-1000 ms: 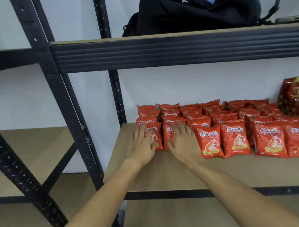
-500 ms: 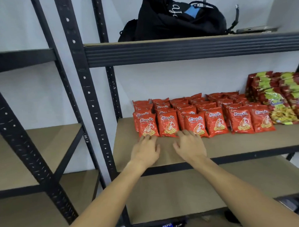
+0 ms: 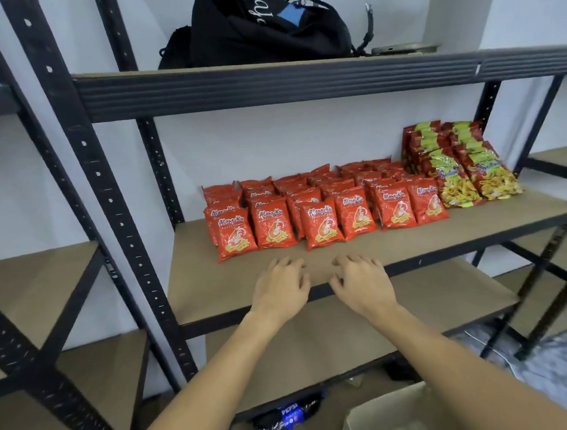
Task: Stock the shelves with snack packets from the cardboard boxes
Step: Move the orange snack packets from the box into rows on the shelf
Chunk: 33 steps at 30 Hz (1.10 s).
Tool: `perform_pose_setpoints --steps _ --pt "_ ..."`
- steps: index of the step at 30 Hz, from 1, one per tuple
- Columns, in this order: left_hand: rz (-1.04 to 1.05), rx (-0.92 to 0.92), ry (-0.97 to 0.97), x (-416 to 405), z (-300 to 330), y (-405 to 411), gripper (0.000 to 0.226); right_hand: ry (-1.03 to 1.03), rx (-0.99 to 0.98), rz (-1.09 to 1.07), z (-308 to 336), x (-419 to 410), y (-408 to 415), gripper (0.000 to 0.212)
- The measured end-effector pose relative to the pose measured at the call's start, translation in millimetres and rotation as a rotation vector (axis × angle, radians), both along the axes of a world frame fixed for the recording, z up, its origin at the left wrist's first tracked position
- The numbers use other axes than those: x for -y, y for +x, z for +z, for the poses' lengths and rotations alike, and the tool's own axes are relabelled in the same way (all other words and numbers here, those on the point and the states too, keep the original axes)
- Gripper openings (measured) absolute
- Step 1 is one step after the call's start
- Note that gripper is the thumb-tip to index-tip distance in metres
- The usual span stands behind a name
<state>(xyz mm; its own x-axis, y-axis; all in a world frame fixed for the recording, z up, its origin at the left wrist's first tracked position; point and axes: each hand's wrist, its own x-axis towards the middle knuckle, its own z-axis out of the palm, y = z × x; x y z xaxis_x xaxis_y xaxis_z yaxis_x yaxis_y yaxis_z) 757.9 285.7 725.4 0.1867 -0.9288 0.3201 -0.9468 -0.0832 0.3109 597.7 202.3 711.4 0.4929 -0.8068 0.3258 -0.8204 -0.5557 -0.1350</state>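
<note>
From the head camera I see a black metal rack [image 3: 77,132] with punched uprights against a plain white wall; its boards are flat brown fibreboard with dark ribbed steel front rails. On the middle shelf [image 3: 197,283] the red packets [image 3: 321,210] stand in overlapping rows, glossy and pillow-shaped, leaning back, running from left of centre toward the right, where they meet taller stacks of red-and-yellow packets [image 3: 462,168] near the right upright. A wide bare strip of board lies in front of the rows, and a bare patch to their left reaches the back upright. My left hand [image 3: 280,291] and right hand [image 3: 365,286] hang side by side over that front strip near the rail, palms down, fingers loosely curled and holding nothing, just short of the nearest red packets; I cannot tell whether the fingertips touch the board. On the top shelf a slumped black bag [image 3: 261,30] of soft fabric sits beside a flat grey object. The shelf below mine is bare board. At the bottom edge an open cardboard box [image 3: 385,415] shows its flap beside a dark Pepsi bottle [image 3: 289,416]. Another rack [image 3: 35,290] stands at left with bare boards.
</note>
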Motion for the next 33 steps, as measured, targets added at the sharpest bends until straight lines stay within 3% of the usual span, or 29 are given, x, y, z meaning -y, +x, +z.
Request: perform_pose_setpoints --steps 7,13,33 --pt "-0.11 -0.071 -0.044 10 -22 -49 0.026 0.027 -0.028 -0.051 -21 1 -44 0.031" --pt "-0.16 -0.122 0.022 19 -54 -95 0.032 0.081 -0.056 -0.069 -46 9 -93 0.033" --pt "0.144 -0.388 0.379 107 -218 -298 0.022 0.466 -0.241 -0.017 -205 123 -349 0.028"
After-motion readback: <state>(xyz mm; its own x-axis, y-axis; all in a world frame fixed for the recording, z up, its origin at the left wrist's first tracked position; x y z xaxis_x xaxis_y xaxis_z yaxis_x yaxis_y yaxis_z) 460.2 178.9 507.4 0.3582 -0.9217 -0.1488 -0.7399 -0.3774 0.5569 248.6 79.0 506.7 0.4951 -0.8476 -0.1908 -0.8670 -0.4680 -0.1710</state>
